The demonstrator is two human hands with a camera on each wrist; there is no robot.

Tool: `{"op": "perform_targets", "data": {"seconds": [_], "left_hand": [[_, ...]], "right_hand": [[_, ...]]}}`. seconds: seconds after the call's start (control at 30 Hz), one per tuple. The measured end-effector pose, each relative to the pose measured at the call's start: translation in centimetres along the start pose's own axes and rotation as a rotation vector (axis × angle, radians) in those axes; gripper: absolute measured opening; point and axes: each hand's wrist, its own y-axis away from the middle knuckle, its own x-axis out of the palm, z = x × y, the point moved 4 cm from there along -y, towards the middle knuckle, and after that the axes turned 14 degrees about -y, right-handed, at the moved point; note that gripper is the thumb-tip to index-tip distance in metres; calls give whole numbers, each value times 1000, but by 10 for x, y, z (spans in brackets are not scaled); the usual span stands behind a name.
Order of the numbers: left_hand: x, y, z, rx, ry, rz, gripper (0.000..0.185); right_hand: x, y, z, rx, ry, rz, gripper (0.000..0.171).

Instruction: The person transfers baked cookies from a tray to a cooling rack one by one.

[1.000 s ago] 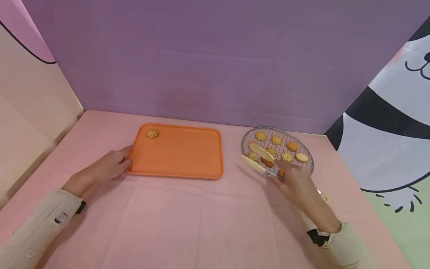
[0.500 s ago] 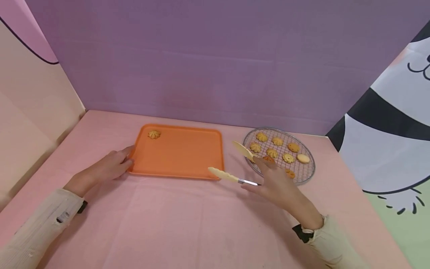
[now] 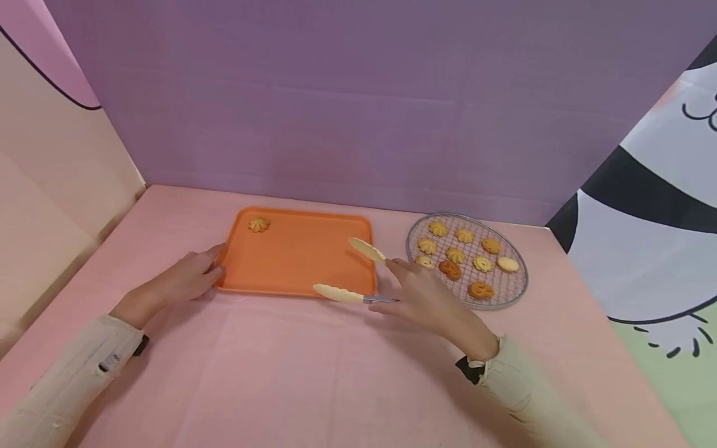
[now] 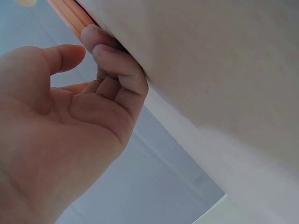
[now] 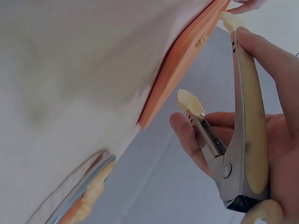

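An orange tray [image 3: 302, 261] lies on the pink table with one swirl cookie [image 3: 259, 224] in its far left corner. My left hand [image 3: 187, 278] touches the tray's left edge [image 4: 70, 14] with curled fingertips. My right hand [image 3: 431, 298] grips cream-tipped metal tongs [image 3: 350, 274], spread apart and empty, over the tray's right front corner. In the right wrist view the tongs [image 5: 224, 140] show both tips apart beside the tray's rim [image 5: 182, 60]. A round wire rack [image 3: 518, 283] with several cookies stands to the right.
A purple wall stands behind the table, a beige panel on the left, a cartoon panel on the right. Pink tablecloth [image 3: 308, 373] spreads in front of the tray and rack.
My right hand has carried the empty tongs leftward from over the wire rack to the tray's right front corner. The left hand has stayed at the tray's left edge.
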Motion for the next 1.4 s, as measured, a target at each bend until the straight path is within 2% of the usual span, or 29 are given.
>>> {"op": "perform_targets", "data": {"seconds": [0.17,0.4,0.63,0.87,1.03,1.17,1.4], "left_hand": [[-1,0,1,1,-57,-28,61],[0,-3,1,30,-57,-42,60],[0,-3,0,48,-41,-42,59],[1,-3,2,8,-35,-17,60],[0,-3,1,17,-37,-22,60],[1,-4,2,18,-26,-17,60],[1,-3,3,-6,-15,6,61]], "right_hand": [[13,-18,10,-68,30,23,85],[26,-42,18,-18,-20,76,79],[39,-65,25,-49,-2,97,73],[53,-88,38,-86,-15,118,64],[60,-104,46,-53,3,142,59],[65,-118,53,-12,-27,181,52],[74,-142,64,-14,-72,236,48]]}}
